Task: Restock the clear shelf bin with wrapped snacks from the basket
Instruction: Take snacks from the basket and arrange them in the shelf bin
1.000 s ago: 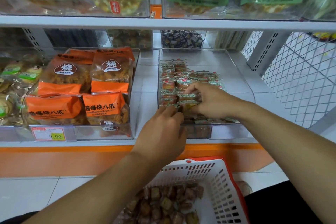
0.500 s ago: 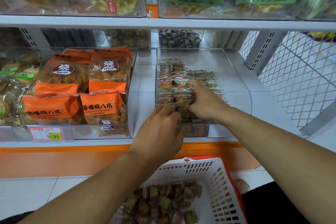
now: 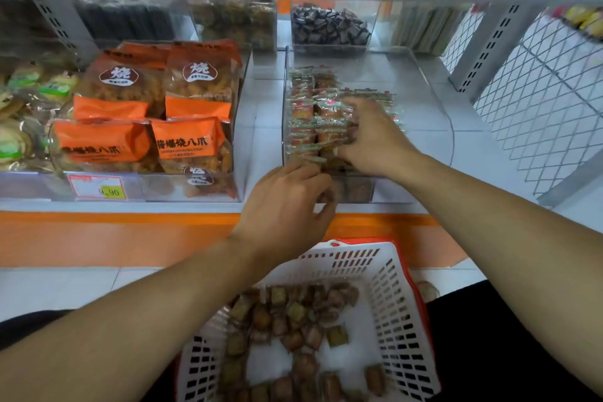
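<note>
White store shelving fills my view, and the clear shelf bin (image 3: 437, 101) sits on the middle shelf with its left half packed in tidy rows of wrapped snacks (image 3: 306, 114) while the right half shows bare floor. My right hand (image 3: 375, 137) lies over the rows with fingers spread and flat, pressing them; my left hand (image 3: 287, 206) hovers at the bin's front lip with fingers curled, though I cannot tell whether it holds a snack (motion blur hides the fingertips). Below, the white basket (image 3: 398, 313) holds plenty more loose pieces. My worry is the rows: they stand on edge, so a careless push could topple them sideways into the bare half, or tip front pieces over the low lip to the floor.
</note>
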